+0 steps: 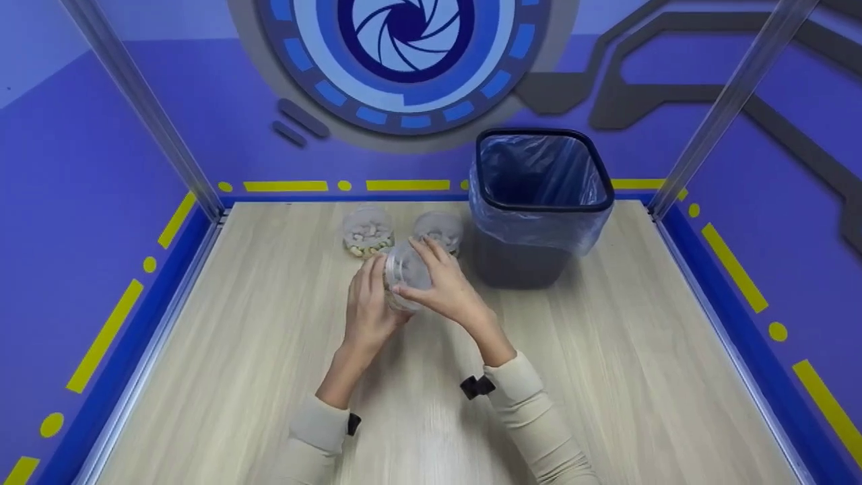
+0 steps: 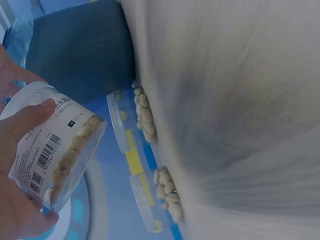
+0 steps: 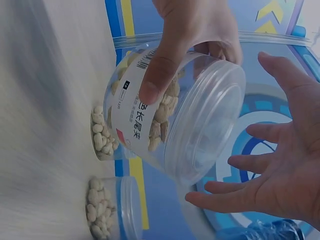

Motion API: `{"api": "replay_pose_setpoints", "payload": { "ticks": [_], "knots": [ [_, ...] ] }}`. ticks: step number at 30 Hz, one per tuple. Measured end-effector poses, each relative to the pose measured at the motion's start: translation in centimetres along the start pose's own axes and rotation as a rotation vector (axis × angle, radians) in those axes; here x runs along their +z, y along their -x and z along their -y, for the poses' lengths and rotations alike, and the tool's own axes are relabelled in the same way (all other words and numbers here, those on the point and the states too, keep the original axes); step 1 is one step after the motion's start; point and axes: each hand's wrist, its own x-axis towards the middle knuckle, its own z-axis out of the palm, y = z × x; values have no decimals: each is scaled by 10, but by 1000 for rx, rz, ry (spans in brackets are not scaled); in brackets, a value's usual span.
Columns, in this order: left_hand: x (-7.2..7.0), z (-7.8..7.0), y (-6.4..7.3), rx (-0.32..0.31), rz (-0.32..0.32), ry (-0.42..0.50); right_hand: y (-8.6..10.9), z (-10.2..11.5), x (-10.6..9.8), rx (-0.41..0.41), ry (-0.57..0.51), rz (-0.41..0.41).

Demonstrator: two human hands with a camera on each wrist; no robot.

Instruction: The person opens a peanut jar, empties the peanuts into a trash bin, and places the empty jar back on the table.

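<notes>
A clear plastic jar (image 1: 411, 273) is tilted over the table in my left hand (image 1: 367, 306), whose fingers and thumb grip its side. Its white label (image 2: 52, 140) carries a barcode, and pale nut-like pieces (image 3: 161, 120) show through the wall. The clear lid (image 3: 212, 125) sits on the jar's mouth and faces right. My right hand (image 1: 451, 286) is beside this lid; in the right wrist view its fingers are spread, holding nothing. Behind the held jar stand two similar lidded jars, a left one (image 1: 368, 232) and a right one (image 1: 438, 225) partly hidden by my right hand.
A dark bin (image 1: 518, 263) lined with a clear plastic bag stands at the back right, next to the right jar. The wooden table (image 1: 269, 323) is bordered by metal rails, with blue-purple panels (image 1: 60, 222) at the back and both sides.
</notes>
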Motion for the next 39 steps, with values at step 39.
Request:
{"api": "replay_pose_setpoints", "payload": {
  "ticks": [39],
  "knots": [
    [-1,-16,9,129,18,-55,15,-20,1,-84,-66,-11]
  ]
}}
